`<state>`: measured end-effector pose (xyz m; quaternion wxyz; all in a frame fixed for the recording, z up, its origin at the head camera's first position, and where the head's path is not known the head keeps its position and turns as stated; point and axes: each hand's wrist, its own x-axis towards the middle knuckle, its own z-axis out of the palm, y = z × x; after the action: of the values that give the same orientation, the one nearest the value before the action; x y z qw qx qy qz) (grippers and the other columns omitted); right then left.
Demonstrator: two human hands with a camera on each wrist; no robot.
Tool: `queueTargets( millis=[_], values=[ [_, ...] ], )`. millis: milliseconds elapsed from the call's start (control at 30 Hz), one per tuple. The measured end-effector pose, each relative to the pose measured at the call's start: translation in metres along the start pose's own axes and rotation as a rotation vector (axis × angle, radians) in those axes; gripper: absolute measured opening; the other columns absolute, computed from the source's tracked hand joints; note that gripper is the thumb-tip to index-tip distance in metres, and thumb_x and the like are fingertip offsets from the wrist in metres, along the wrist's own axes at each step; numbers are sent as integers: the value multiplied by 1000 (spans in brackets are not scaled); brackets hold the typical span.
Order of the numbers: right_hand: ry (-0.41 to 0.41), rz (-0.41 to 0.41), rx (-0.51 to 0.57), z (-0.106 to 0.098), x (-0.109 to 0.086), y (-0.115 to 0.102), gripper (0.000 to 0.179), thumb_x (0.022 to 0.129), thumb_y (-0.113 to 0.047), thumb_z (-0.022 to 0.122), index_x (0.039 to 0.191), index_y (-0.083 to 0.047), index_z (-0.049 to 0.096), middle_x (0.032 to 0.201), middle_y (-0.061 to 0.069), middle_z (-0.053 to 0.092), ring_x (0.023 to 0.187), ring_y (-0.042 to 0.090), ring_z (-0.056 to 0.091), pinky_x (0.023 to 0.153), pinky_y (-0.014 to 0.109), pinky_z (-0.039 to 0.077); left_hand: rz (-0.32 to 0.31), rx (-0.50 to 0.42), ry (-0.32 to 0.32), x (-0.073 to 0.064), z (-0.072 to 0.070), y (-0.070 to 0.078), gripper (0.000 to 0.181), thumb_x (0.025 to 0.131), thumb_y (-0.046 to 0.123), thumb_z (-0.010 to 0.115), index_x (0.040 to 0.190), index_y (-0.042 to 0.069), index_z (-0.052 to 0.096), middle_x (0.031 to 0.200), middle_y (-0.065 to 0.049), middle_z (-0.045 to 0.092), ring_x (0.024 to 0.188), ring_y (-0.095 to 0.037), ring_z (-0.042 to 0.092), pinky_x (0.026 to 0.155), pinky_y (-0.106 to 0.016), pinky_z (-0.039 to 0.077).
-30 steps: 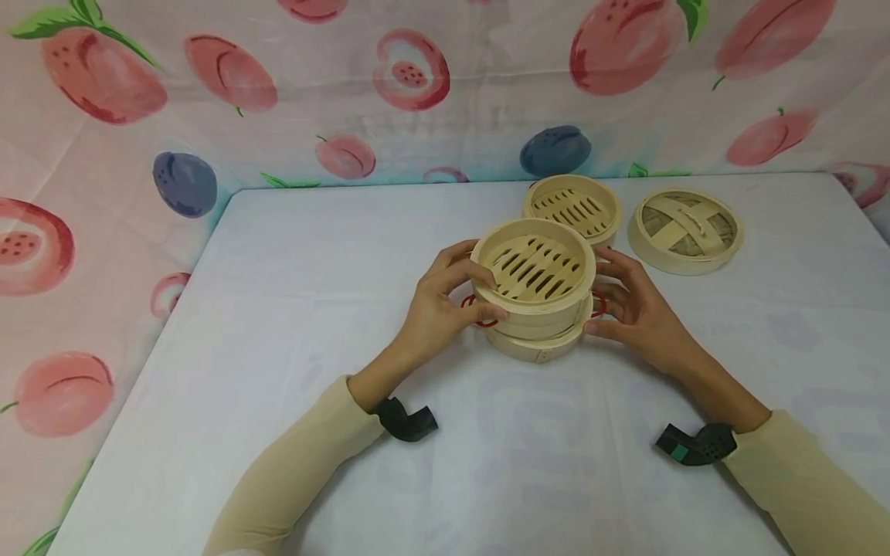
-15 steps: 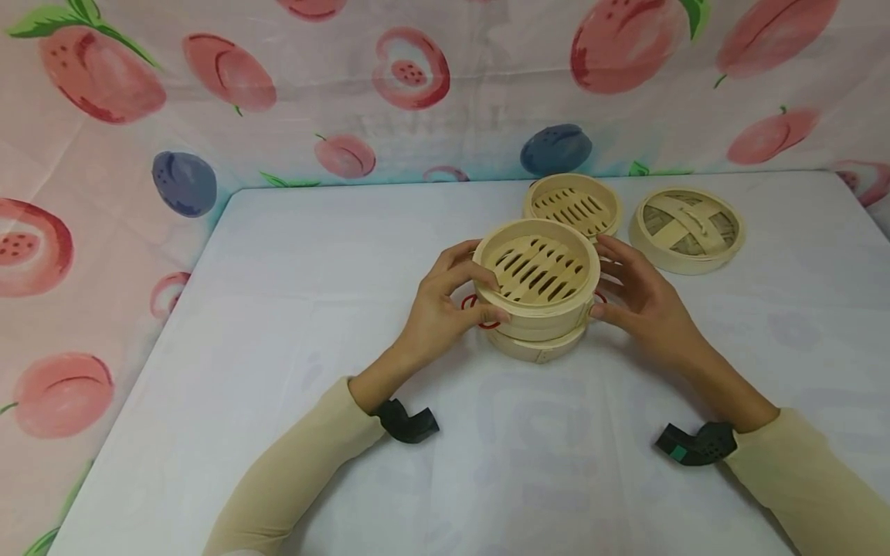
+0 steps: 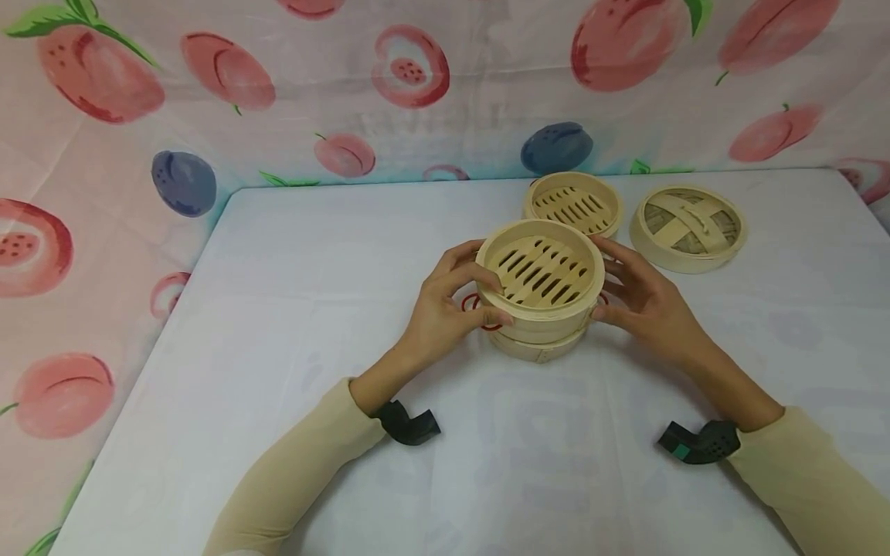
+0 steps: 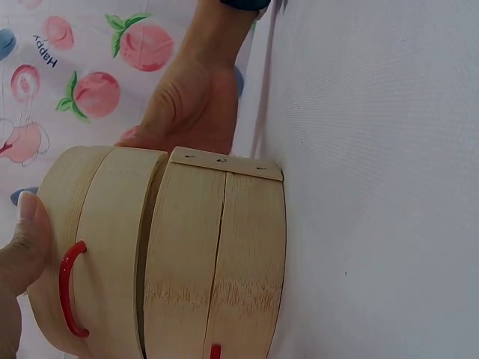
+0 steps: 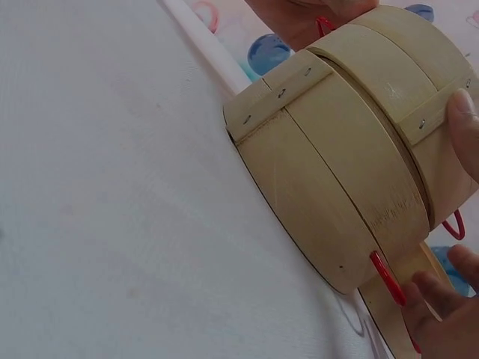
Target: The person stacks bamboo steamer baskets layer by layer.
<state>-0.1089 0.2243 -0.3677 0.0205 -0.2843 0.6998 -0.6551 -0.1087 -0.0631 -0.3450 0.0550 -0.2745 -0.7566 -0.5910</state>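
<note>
Two small round bamboo steamer baskets are stacked near the middle of the table in the head view. The upper basket (image 3: 540, 330) has a slatted floor and red side handles; it sits over the lower basket (image 3: 538, 351), with a thin dark seam between them in both wrist views. My left hand (image 3: 448, 309) grips the upper basket's left side, a finger over its rim and the thumb at its front wall. My right hand (image 3: 650, 309) holds its right side, thumb in front, fingers partly hidden behind. A red handle (image 4: 71, 288) shows beside my left thumb.
Another open slatted basket (image 3: 573, 205) stands just behind the stack. To its right lies a round woven bamboo lid (image 3: 688, 224). A white cloth (image 3: 313, 270) covers the table, and a fruit-print curtain (image 3: 278, 147) hangs along the back and left.
The upper basket has shifted slightly to the right over the lower one. My right hand has moved a little up and right along its side; my left hand has followed slightly.
</note>
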Motion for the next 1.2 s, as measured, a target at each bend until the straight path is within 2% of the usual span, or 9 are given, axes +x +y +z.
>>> queueTargets(
  millis=[267,433,767,900,1067,1200],
  values=[
    [-29,17,-11,-2,0,-2,86,78,20,66,150,-6,26,155,11,23,133,20,36,102,21,35,-5,5,-19,-1,0,1,31,64,6,88,86,8,66,139,-8,41,129,-14,39,104,-40,34],
    [-39,19,-11,-2,0,-1,89,77,21,67,151,-6,25,156,13,19,133,21,35,101,21,36,19,36,-60,1,-2,0,32,64,8,89,87,9,66,139,-8,39,128,-15,38,104,-39,34],
    [-55,-9,24,-4,0,1,80,83,19,62,150,-3,26,157,11,17,135,24,32,103,23,35,0,86,-137,5,-8,-2,32,67,13,88,87,12,63,140,-6,36,132,-13,31,107,-42,29],
    [-54,7,-6,-5,-1,0,78,83,19,61,150,-4,27,156,14,18,136,22,30,103,23,35,8,95,-151,6,-10,-2,32,68,12,88,88,12,63,140,-7,38,134,-13,30,108,-42,28],
    [-43,23,-74,-5,-1,-3,75,83,19,61,148,-4,31,154,15,23,140,22,24,103,22,35,26,59,-184,7,-14,-4,31,70,10,86,92,11,63,142,-6,39,134,-12,32,108,-41,28],
    [-26,18,-98,-5,0,-5,72,81,18,64,144,-1,36,151,14,30,138,24,28,102,24,36,33,6,-215,9,-17,-7,31,73,8,84,97,10,63,145,-4,39,133,-12,34,108,-39,29]
  ],
)
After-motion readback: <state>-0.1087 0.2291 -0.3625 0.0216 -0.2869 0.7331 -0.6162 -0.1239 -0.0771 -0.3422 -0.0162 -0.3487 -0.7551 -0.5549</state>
